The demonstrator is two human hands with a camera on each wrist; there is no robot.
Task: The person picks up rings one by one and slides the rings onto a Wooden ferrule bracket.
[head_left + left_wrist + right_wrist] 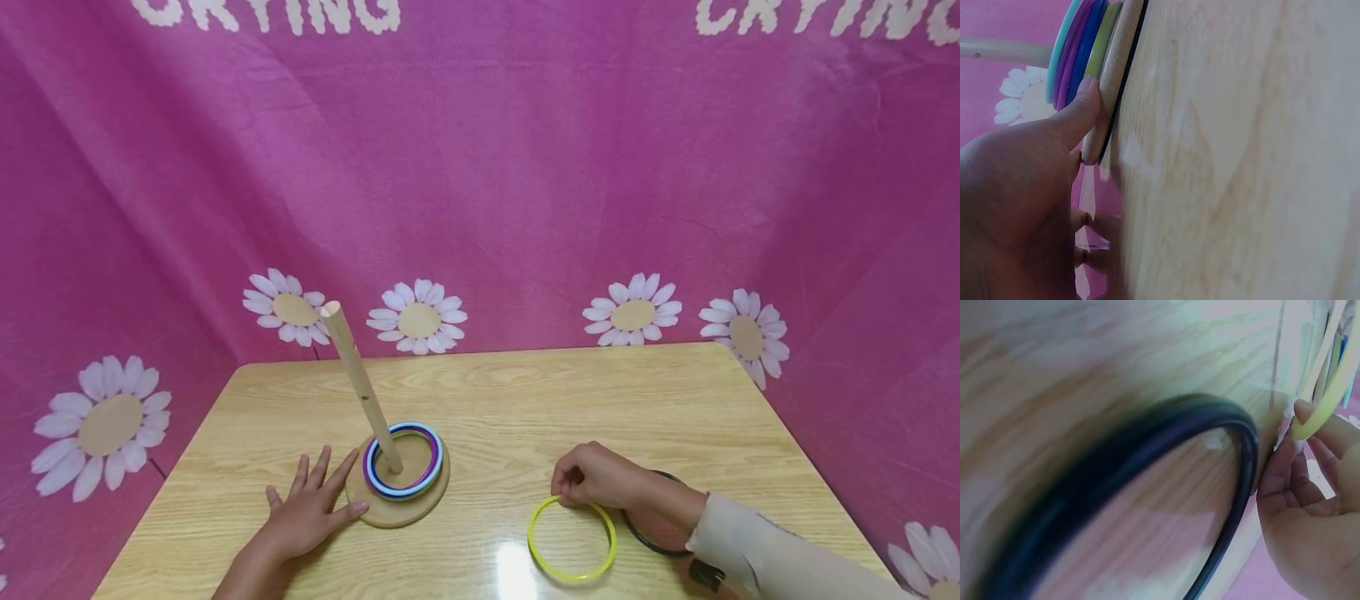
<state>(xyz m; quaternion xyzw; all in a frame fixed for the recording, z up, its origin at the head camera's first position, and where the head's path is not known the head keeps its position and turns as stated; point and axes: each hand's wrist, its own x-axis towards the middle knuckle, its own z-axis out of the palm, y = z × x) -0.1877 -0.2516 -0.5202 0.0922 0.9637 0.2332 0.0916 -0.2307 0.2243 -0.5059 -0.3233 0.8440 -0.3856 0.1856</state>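
My right hand (600,477) pinches the far edge of a yellow ring (532,546) between thumb and fingers, over the right half of the table. A black ring (1244,464) lies on the table close to that wrist, partly covered by the forearm in the head view. To the left stands a wooden peg (358,379) on a round wooden base (405,515). Stacked around the peg are a light blue ring (393,495), a purple ring (1077,51), a dark blue ring (1087,50) and a yellow-green ring (1100,47). My left hand (303,517) has its fingers spread, thumb and fingertips at the base's edge.
The wooden table (525,400) ends at the back against a pink curtain (510,192) printed with daisies and white letters. The peg rises well above the stacked rings. Light glares off the tabletop near the front.
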